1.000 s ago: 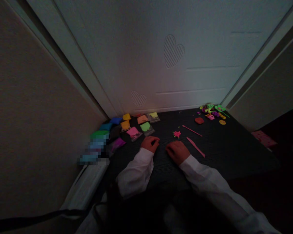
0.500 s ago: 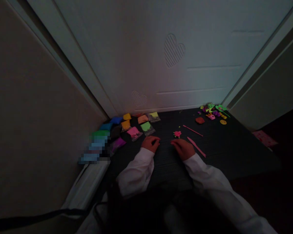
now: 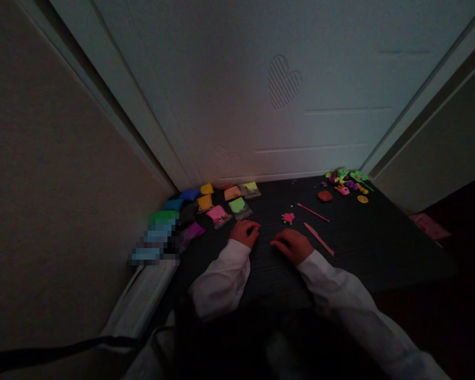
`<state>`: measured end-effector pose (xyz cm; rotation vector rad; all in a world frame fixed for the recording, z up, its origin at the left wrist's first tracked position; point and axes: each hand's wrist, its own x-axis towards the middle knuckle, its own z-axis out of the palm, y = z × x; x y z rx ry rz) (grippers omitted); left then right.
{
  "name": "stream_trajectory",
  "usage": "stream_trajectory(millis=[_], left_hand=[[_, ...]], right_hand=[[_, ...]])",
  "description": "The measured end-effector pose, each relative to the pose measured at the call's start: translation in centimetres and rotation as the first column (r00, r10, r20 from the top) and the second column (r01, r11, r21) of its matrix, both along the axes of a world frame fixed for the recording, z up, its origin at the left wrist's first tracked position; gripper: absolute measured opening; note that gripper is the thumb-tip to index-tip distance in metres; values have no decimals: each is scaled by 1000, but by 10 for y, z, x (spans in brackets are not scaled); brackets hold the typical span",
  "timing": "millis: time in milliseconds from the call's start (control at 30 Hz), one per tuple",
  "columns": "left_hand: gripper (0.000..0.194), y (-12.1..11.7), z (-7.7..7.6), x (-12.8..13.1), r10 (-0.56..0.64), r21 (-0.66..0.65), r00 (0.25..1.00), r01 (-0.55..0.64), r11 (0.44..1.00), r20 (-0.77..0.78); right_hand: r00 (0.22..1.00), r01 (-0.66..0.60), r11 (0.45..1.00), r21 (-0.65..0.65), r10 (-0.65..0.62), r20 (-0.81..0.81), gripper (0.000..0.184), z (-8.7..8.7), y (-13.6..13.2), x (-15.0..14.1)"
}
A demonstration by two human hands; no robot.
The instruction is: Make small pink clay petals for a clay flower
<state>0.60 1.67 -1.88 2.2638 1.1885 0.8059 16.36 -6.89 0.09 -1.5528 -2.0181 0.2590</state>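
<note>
My left hand (image 3: 243,233) rests over the dark tabletop with its fingers curled in; whether a small bit sits between the fingertips is too dark to tell. To its right, my right hand (image 3: 293,245) is bent toward it, thumb and forefinger drawn together at the tips. Anything in that pinch is too small to name. Just beyond the right hand lies a small pink clay figure (image 3: 288,217) with pale edges. A pink plastic modelling knife (image 3: 319,238) and a thin pink modelling stick (image 3: 313,212) lie to the right of it.
Several bags of coloured clay, such as a pink bag (image 3: 218,216) and a green bag (image 3: 239,207), spread across the left. A reddish clay lump (image 3: 324,196), a yellow disc (image 3: 362,199) and a pile of bright clay pieces (image 3: 346,179) lie far right. A white door (image 3: 221,79) borders the back.
My right hand has shifted slightly left and toward me, away from the pink figure. The left hand has stayed nearly in place.
</note>
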Motion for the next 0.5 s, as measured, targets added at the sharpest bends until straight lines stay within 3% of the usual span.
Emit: stream_trajectory(millis=[233,367,500], left_hand=[[19,1,-1,-1,-8,-3,1000,8,1000,20],[18,0,0,0,-5,-24,1000,6,1000,22],[19,-2,1,0,16,-30,1000,-15,999,27]], right_hand=[[984,176,984,34,-177,18,27,2,1,7],[959,276,960,44,-272,-75,24,6,0,11],[945,290,955,67,-274,-181,19,7,0,12]])
